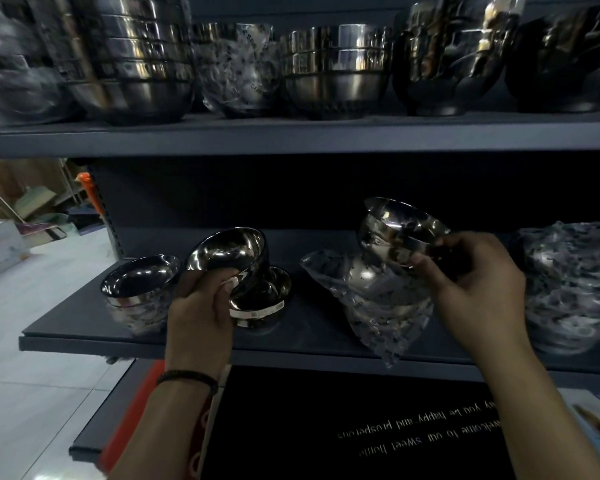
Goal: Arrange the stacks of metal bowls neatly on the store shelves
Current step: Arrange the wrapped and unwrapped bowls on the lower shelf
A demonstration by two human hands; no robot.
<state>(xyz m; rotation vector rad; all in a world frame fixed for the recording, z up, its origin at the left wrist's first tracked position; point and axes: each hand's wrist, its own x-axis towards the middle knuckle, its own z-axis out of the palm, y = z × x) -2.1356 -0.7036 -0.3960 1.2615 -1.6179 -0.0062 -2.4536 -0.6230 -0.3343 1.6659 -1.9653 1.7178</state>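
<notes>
My left hand (201, 306) grips a shiny metal bowl (229, 254) by its rim, tilted, above the middle shelf (187, 344). Under that bowl stands a small stack of bowls (260, 303), and another short stack (136, 289) stands to its left. My right hand (471, 282) holds a second metal bowl (395, 233) tilted in the air. A crumpled clear plastic wrap (371, 306) hangs below this bowl. At the shelf's right end stands a plastic-wrapped stack of bowls (572, 285).
The upper shelf (291, 136) carries several tall stacks of metal bowls (129, 60), some wrapped in plastic (239, 71). Below lies a black doormat with white lettering (395, 434). White tiled floor (42, 323) and boxes (0, 247) show at the left.
</notes>
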